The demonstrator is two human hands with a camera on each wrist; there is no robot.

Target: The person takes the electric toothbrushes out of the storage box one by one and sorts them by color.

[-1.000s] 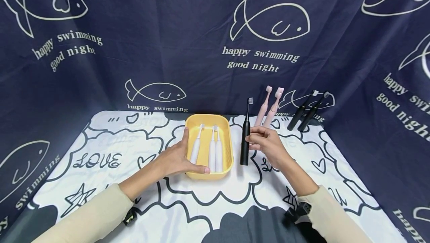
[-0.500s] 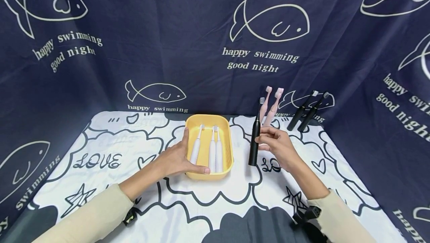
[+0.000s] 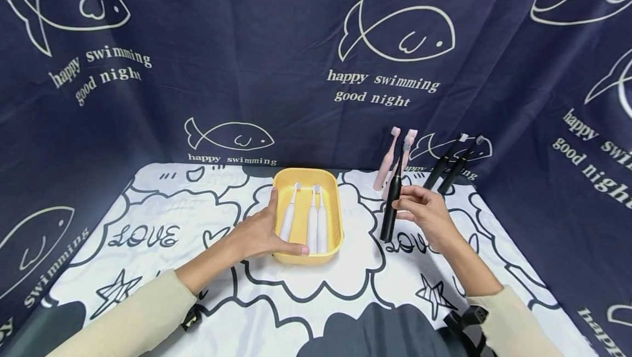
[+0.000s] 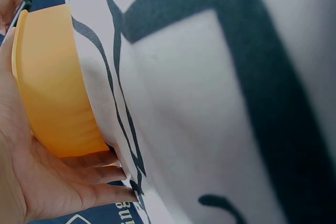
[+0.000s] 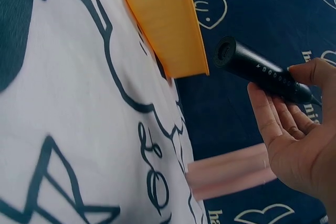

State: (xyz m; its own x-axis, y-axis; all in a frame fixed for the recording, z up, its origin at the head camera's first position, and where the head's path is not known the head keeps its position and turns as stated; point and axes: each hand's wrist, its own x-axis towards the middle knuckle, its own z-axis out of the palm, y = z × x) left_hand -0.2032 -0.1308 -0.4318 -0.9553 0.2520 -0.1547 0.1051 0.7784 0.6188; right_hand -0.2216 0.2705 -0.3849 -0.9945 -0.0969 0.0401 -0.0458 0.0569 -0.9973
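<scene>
My right hand pinches a black electric toothbrush by its handle, brush head up and leaning slightly right. In the right wrist view the thumb lies on one side of the black handle and the fingers on the other, its base facing the camera. My left hand rests against a yellow basket, thumb over the near rim and fingers along the left wall. The left wrist view shows those fingers extended beside the basket's wall. Inside the basket lie three white electric toothbrushes, heads toward the back.
Pink electric toothbrushes lean on the dark fish-print backdrop behind the right hand, partly hidden by the held one. Farther right, two black toothbrushes lean there too. A white cloth with black drawings covers the table.
My right hand has moved right, away from the basket, carrying the black toothbrush, which now overlaps the pink ones and tilts more. The left hand and basket have stayed put.
</scene>
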